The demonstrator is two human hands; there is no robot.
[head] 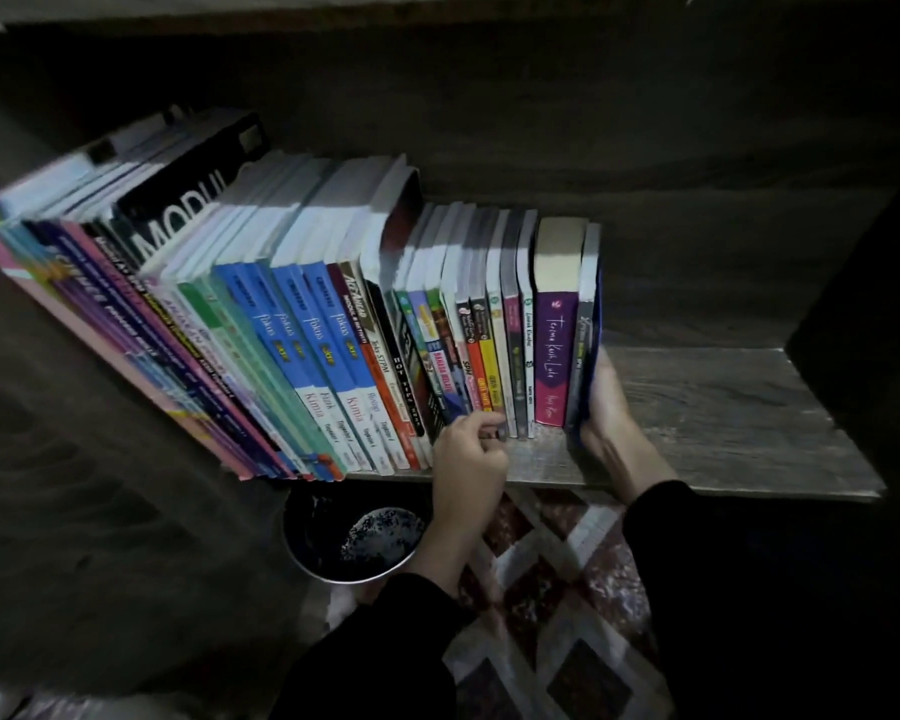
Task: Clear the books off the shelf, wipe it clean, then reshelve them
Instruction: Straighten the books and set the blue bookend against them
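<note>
Now left hand point(468, 452) pinches thin book point(511, 356); right hand point(608, 407) flat against end book point(582, 350)

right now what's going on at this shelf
A person works at a row of books on a wooden shelf. The right hand lies flat against the end book. The left hand has curled fingers at the bottoms of the small paperbacks; whether it grips one is unclear. Clearing looks barely begun.

Dim throughout; light from above catches the page tops of the books point(302, 210), while the shelf point(723, 407) back sinks into shadow. Soft, smeary detail; wide-angle bending toward the edges.
</note>
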